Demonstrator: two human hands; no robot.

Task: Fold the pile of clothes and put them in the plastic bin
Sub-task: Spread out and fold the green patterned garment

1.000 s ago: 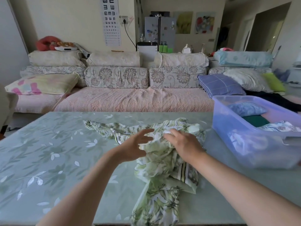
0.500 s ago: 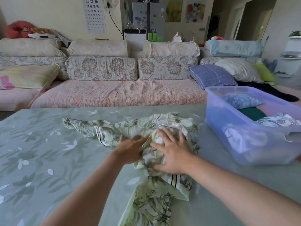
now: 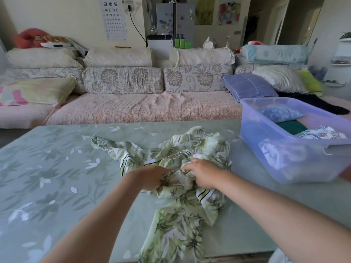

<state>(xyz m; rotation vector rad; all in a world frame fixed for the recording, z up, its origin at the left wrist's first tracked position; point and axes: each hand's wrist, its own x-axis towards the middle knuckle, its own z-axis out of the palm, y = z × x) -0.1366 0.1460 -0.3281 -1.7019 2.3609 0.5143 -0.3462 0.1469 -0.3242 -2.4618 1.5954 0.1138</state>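
A crumpled green and white leaf-print garment [image 3: 182,215] lies in the middle of the table [image 3: 57,177], one end hanging over the near edge. My left hand [image 3: 150,177] grips a bunch of its fabric near the centre, fingers curled into the cloth. Close beside it, my right hand [image 3: 201,173] pinches another fold of the same garment. A translucent blue plastic bin [image 3: 281,154] stands on the table to the right, holding several folded clothes: a blue one, a dark green one and a floral one.
The table has a pale green leaf-pattern cover. Behind it runs a long sofa [image 3: 144,109] with pink bedding, floral cushions and a purple pillow [image 3: 248,87]. A doorway opens at the back right.
Both hands went from lying flat on the garment to curling into it and gripping fabric. The view has shifted closer to the table.
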